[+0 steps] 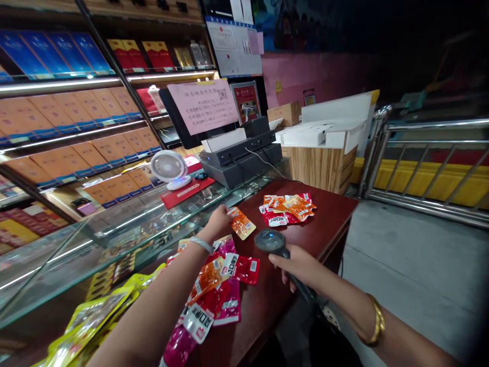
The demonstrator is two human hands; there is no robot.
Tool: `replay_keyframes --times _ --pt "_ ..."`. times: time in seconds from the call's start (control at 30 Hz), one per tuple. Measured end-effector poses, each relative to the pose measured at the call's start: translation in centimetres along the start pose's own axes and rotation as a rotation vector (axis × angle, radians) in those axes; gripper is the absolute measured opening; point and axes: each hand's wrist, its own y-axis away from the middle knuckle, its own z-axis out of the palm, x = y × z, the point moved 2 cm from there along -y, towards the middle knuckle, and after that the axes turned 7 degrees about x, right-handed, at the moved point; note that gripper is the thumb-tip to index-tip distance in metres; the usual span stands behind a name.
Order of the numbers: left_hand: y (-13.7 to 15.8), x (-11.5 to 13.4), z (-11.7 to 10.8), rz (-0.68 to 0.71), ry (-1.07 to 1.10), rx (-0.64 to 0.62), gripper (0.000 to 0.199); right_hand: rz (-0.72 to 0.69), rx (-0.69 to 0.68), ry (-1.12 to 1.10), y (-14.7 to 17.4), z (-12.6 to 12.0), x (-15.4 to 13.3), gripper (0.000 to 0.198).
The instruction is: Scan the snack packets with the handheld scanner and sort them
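Note:
My left hand (219,218) pinches the corner of an orange snack packet (242,224) just over the dark red table (324,214). In my right hand (300,265) is a black barcode scanner (270,240), its head turned toward that packet. A pile of red, orange and magenta snack packets (229,295) lies under and beside my left forearm. Farther back on the table sits a smaller heap of red and orange packets (288,209). Several yellow packets (99,316) lie at the lower left, partly hidden by my left arm.
A glass display counter (95,239) runs along the left, bearing a small white fan (168,167) and a monitor with a pink notice (204,104). A black cash drawer (240,165) stands behind the table. Boxed goods fill the shelves (126,122). Metal railings (431,168) are at right.

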Motion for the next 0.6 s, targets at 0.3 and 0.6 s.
replay_keyframes --times 0.3,0.6 --pt "6.1 -0.5 -4.3 0.115 0.036 -0.023 0.022 -0.025 0.017 0.116 1.0 3.3 -0.5 0.03" --pt "5.2 -0.6 -5.6 0.151 -0.472 -0.062 0.036 -0.046 -0.03 0.122 1.8 3.1 -0.6 0.029"
